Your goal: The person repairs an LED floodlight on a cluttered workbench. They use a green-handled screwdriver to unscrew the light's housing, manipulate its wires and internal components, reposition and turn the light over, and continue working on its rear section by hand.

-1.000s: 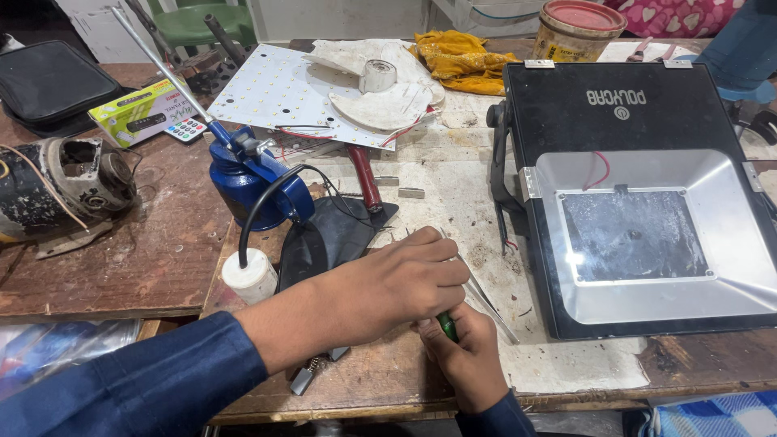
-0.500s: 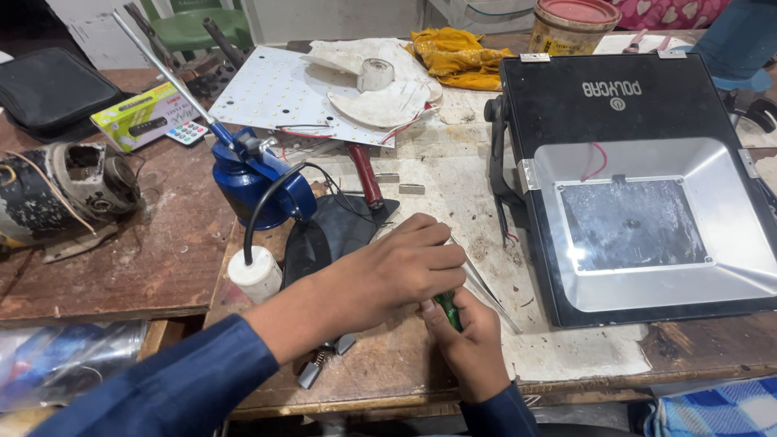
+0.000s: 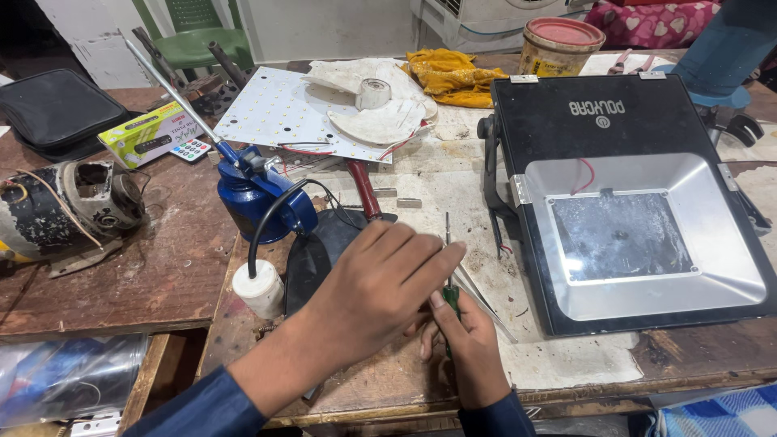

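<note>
Two hands (image 3: pixel 421 311) clasped around a green-handled screwdriver (image 3: pixel 450 295) over the cluttered wooden workbench (image 3: pixel 154 275).

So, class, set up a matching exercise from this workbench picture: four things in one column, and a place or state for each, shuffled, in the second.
Things:
1. Green-handled screwdriver
2. Blue oil can
3. Floodlight housing
4. Yellow cloth

Places or states:
A. Lying open-faced on the right of the bench
B. Crumpled at the back, beside a red-lidded tin
C. Held upright in the right hand, under the left hand
D. Standing left of the hands, long spout pointing up-left

Pairs: 1-C, 2-D, 3-A, 4-B
</note>
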